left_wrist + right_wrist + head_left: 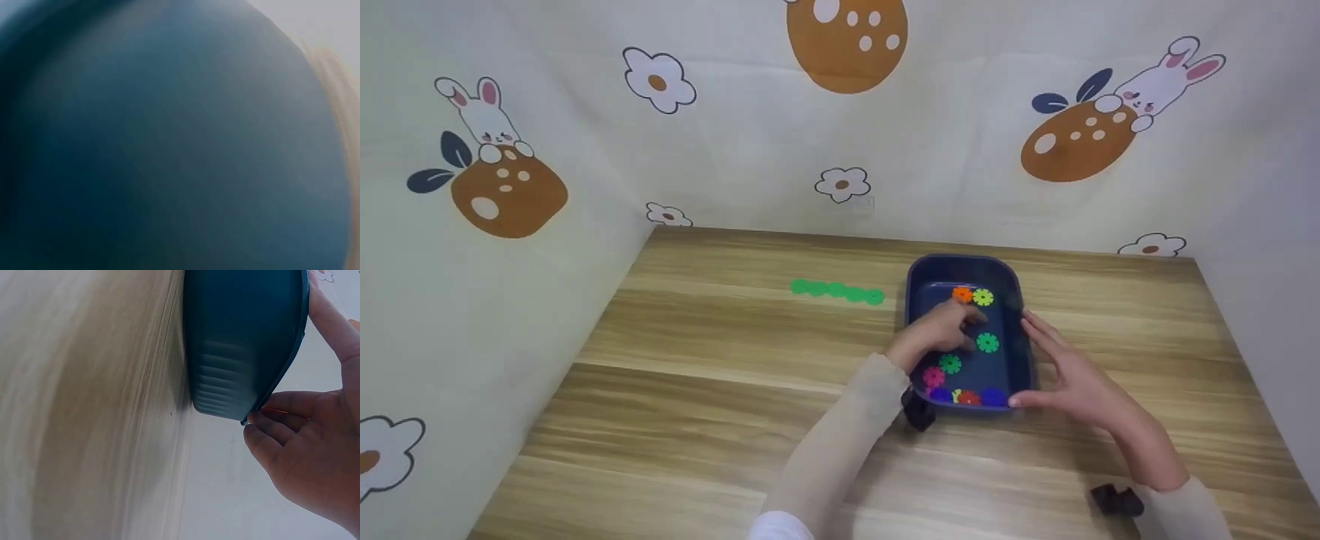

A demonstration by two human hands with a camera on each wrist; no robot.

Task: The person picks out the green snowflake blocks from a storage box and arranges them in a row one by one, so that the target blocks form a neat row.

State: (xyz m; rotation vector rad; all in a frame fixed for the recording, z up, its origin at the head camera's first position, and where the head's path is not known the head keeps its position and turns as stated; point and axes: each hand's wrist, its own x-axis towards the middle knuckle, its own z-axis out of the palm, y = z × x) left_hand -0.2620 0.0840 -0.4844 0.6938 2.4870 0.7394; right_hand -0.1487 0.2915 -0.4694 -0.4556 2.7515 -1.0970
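A dark blue tray [915, 279] stands on the wooden table. My left hand [941, 328] reaches over its left side, with fingers and thumb spread apart inside and nothing visible between them. Just beyond the fingertips lie an orange notched disc [962, 294] and a yellow-green disc [982, 298]; a green disc [988, 343] is right of the thumb. Outside the near right corner, my right hand [1076, 382] holds the tray, thumb at the front rim and fingers along the right rim. The tray's blurred wall [185, 140] fills the left wrist view.
Joined green discs [838, 290] lie in a row left of the tray. Inside its near end are another green disc [950, 364], a pink disc [934, 376], a red disc [968, 398] and a blue disc [994, 397]. A patterned cloth wall [750, 150] stands behind the table.
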